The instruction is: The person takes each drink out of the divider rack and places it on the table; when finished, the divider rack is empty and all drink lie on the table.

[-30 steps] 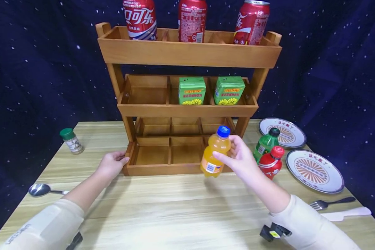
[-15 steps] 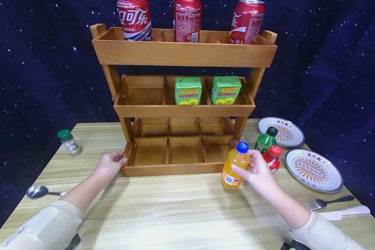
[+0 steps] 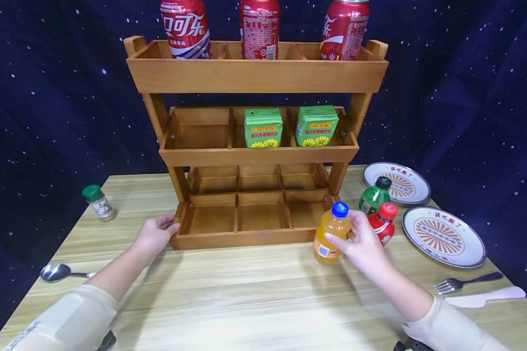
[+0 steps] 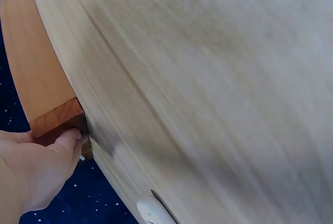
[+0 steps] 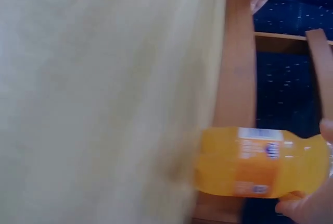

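My right hand [image 3: 363,239] grips a small plastic bottle of orange soda [image 3: 329,239] with a blue cap, thumb on the near side. The bottle stands upright just in front of the bottom tier's right end; in the right wrist view its orange label [image 5: 257,161] shows. At the other end, my left hand [image 3: 155,234] pinches the bottom left corner of a three-tier wooden rack [image 3: 254,238]. The left wrist view has its thumb and fingers around that wooden corner [image 4: 60,117]. Beside my right hand are a green bottle [image 3: 374,196] and a red bottle [image 3: 383,224].
Red cola cans [image 3: 260,29] fill the top tier; two green drink cartons [image 3: 263,127] sit in the middle one. Two plates [image 3: 443,236], a fork [image 3: 465,282] and a knife [image 3: 487,297] lie right. A seasoning jar [image 3: 100,204] and spoon [image 3: 61,273] lie left.
My right hand has carried the orange soda bottle right and down, from before the bottom tier to its right end, then nearly stopped. My left hand has stayed on the rack corner.
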The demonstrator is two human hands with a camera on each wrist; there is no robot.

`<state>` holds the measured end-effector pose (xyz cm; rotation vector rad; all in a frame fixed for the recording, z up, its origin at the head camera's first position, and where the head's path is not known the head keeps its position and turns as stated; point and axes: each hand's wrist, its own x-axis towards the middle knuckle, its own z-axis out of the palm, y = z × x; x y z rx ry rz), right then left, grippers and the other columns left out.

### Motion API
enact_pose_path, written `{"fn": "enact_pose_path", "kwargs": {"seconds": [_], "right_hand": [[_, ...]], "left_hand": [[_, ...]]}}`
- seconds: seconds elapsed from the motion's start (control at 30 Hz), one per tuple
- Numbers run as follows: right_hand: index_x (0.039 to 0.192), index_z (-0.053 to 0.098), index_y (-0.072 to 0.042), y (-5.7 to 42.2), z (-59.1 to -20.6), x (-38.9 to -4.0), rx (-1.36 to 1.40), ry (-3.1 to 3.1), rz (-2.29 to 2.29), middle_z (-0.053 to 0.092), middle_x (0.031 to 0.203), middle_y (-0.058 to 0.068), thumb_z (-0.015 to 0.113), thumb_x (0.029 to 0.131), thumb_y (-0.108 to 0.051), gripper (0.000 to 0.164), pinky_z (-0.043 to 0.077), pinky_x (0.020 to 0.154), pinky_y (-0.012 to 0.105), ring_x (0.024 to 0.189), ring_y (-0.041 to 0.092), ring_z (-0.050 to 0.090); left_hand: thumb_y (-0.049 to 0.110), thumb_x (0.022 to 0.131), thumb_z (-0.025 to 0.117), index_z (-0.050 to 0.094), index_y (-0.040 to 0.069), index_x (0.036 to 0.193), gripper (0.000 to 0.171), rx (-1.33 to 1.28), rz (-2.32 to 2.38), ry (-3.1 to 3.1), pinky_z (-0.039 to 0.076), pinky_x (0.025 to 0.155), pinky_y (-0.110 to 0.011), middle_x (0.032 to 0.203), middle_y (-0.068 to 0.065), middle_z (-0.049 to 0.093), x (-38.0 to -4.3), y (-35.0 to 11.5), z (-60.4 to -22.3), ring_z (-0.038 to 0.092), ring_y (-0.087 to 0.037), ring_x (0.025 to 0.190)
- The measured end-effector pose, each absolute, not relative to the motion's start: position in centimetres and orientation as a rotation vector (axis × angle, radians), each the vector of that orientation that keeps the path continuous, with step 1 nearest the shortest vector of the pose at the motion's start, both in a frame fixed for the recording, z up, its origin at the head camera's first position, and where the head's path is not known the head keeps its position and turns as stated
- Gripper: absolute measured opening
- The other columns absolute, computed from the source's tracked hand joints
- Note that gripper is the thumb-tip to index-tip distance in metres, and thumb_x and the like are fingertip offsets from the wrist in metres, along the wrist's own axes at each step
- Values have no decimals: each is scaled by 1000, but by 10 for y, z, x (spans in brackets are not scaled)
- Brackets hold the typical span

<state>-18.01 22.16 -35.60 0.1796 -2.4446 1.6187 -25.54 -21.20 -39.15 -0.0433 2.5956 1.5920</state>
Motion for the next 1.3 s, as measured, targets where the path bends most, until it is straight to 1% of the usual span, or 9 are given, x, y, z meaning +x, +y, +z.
{"fn": "enact_pose_path", "kwargs": {"seconds": [0.13, 0.27, 0.4, 0.53, 0.6, 0.73, 0.9, 1.07, 1.3], "right_hand": [[129, 32, 2, 221, -322, -177, 232, -2424, 1494, 43, 130, 16, 75, 74, -21, 74, 33, 99, 45, 118, 30, 41], [129, 35, -3, 220, -275, -184, 336, -2315, 1475, 45, 131, 8, 73, 75, -21, 69, 35, 99, 39, 119, 21, 42], [130, 36, -8, 214, -235, -205, 387, -2281, 1482, 45, 132, 3, 71, 77, -24, 66, 34, 100, 33, 120, 14, 41], [133, 33, -8, 209, -212, -237, 383, -2331, 1506, 41, 135, 5, 71, 75, -30, 72, 30, 103, 30, 123, 14, 38], [134, 31, -8, 207, -207, -253, 363, -2381, 1502, 40, 136, 6, 72, 74, -33, 78, 29, 103, 29, 123, 14, 36], [135, 28, -8, 205, -205, -281, 342, -2468, 1518, 42, 131, 7, 75, 71, -32, 84, 34, 99, 30, 119, 17, 41], [132, 34, -8, 204, -208, -305, 333, -2537, 1430, 51, 121, 7, 78, 69, -28, 79, 38, 96, 28, 109, 17, 49], [128, 39, -6, 207, -210, -315, 323, -2541, 1395, 54, 117, 8, 78, 69, -22, 73, 37, 96, 28, 106, 17, 49], [126, 43, -6, 210, -211, -316, 297, -2489, 1504, 55, 115, 8, 77, 68, -27, 70, 43, 91, 30, 103, 17, 52]], "left_hand": [[9, 94, 45, 27, -17, 130, 48, -42, 1578, 2602, 32, 100, -42, 132, -32, 33, -255, -212, -391, 33, -37, 122], [10, 94, 45, 27, -17, 130, 48, -40, 1567, 2606, 32, 100, -42, 132, -32, 33, -255, -213, -389, 33, -37, 122], [10, 94, 44, 27, -17, 130, 48, -53, 1542, 2624, 31, 100, -43, 132, -32, 33, -253, -215, -387, 33, -37, 122], [11, 94, 45, 27, -16, 130, 49, -67, 1536, 2627, 31, 100, -43, 132, -31, 34, -252, -217, -387, 33, -37, 122], [11, 94, 45, 27, -17, 130, 49, -67, 1545, 2619, 32, 100, -43, 131, -31, 34, -252, -216, -388, 33, -37, 122], [10, 93, 45, 28, -16, 130, 49, -77, 1564, 2607, 33, 99, -42, 131, -31, 35, -253, -215, -392, 35, -36, 121], [10, 93, 45, 28, -16, 130, 48, -68, 1578, 2603, 33, 99, -42, 131, -31, 35, -254, -215, -396, 35, -36, 121], [10, 93, 45, 28, -15, 131, 48, -55, 1575, 2598, 32, 100, -42, 132, -30, 34, -253, -214, -395, 33, -36, 122], [11, 93, 46, 27, -15, 131, 50, -53, 1571, 2595, 31, 100, -43, 133, -30, 32, -254, -214, -392, 32, -37, 123]]}}
